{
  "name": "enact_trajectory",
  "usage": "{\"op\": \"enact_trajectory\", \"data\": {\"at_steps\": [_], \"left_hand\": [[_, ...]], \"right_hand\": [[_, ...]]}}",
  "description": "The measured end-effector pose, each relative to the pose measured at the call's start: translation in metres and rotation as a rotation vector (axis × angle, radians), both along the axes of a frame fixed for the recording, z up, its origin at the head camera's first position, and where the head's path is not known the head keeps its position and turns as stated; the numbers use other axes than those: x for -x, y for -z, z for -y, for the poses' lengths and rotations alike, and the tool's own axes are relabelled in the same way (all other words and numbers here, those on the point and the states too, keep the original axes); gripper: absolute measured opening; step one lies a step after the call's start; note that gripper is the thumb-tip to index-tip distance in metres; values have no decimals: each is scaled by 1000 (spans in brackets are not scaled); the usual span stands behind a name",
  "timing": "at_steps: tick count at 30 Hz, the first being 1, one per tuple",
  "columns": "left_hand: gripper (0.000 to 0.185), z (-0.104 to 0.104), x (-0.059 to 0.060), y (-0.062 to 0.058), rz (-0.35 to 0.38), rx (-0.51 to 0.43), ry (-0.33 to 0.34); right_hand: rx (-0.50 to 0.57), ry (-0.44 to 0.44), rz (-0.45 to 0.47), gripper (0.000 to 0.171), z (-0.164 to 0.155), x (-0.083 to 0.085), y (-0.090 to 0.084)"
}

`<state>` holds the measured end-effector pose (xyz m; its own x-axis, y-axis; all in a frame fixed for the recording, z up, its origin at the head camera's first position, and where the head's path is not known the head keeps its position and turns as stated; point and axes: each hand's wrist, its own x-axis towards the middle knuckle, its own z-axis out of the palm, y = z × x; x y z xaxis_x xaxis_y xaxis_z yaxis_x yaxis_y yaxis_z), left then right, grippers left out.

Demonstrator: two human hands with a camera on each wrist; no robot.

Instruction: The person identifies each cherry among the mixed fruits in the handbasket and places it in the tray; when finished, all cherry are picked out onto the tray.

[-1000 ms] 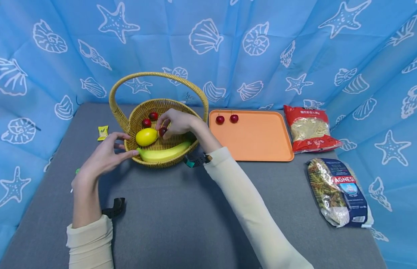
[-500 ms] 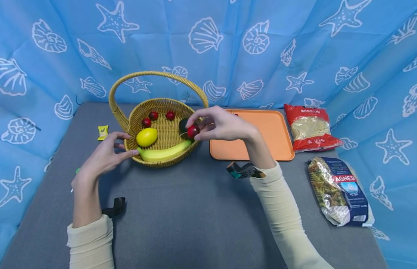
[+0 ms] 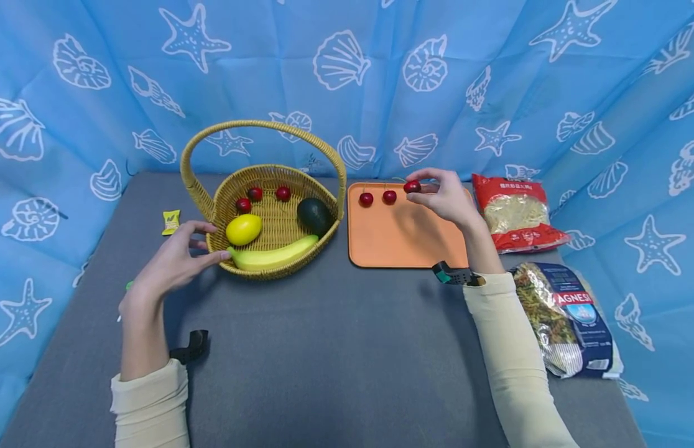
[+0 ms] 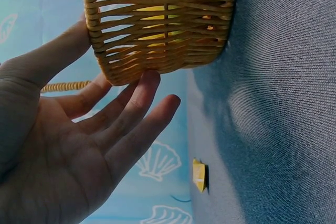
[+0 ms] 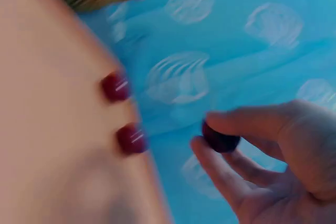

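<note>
In the head view my left hand (image 3: 181, 258) grips the rim of a wicker basket (image 3: 277, 221) at its left side, with thumb and fingers on the woven wall (image 4: 163, 40). Inside lie a lemon (image 3: 244, 229), a banana (image 3: 277, 253), a dark avocado (image 3: 315, 216) and three red cherries (image 3: 283, 193). My right hand (image 3: 448, 198) pinches another cherry (image 3: 411, 186) between thumb and fingertips, over the back of an orange tray (image 3: 377, 242). Two cherries, one here (image 3: 366, 200) and one beside it (image 3: 389, 197), sit along the tray's back edge, left of the held one.
Right of the tray lies a red bag of noodles (image 3: 517, 214), and nearer stands a dark blue pasta bag (image 3: 568, 320). A small yellow packet (image 3: 171, 221) lies left of the basket. The tall basket handle (image 3: 263, 126) arches above it. A blue curtain (image 3: 380, 106) hangs behind the table.
My right hand has lifted a cherry out of the basket and carried it right, over the tray. My left hand and the basket stay where they were.
</note>
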<state>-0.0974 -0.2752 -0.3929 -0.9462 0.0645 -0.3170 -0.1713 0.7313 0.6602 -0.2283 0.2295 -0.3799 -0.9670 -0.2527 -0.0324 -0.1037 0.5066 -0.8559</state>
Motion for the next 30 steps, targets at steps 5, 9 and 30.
{"op": "enact_trajectory", "data": {"at_steps": [5, 9, 30], "left_hand": [[81, 0, 0, 0, 9, 1, -6], [82, 0, -1, 0, 10, 3, -9], [81, 1, 0, 1, -12, 11, -2]], "right_hand": [[-19, 100, 19, 39, -10, 18, 41], [-65, 143, -13, 38, -11, 29, 63], [-42, 160, -19, 46, -15, 29, 72]]}}
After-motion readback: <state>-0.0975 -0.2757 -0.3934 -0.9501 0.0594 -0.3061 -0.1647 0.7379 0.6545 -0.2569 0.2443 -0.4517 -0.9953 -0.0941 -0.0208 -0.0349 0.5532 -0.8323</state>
